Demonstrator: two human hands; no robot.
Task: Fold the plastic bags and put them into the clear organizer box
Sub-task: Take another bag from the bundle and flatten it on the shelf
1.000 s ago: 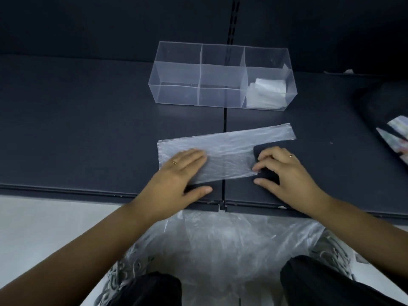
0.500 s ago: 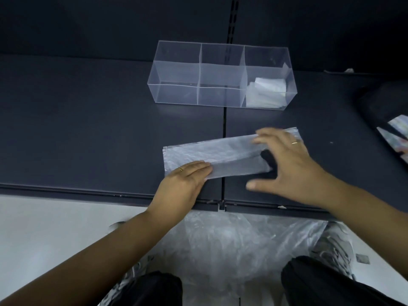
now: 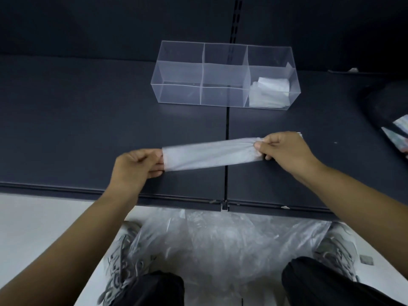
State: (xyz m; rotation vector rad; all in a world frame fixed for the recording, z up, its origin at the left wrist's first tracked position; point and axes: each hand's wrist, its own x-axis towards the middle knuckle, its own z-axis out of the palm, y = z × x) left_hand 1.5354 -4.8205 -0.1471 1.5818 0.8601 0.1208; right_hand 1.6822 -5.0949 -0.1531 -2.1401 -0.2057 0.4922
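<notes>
Past the loose plastic heap (image 3: pixel 220 246) at our feet, our left hand (image 3: pixel 134 166) and right hand (image 3: pixel 284 151) each pinch one end of the plastic bag (image 3: pixel 209 156), a narrow folded strip stretched over the dark shelf (image 3: pixel 88 129), and beyond it the clear organizer box (image 3: pixel 176 91) holds folded bags (image 3: pixel 271 91) in its right compartment
</notes>
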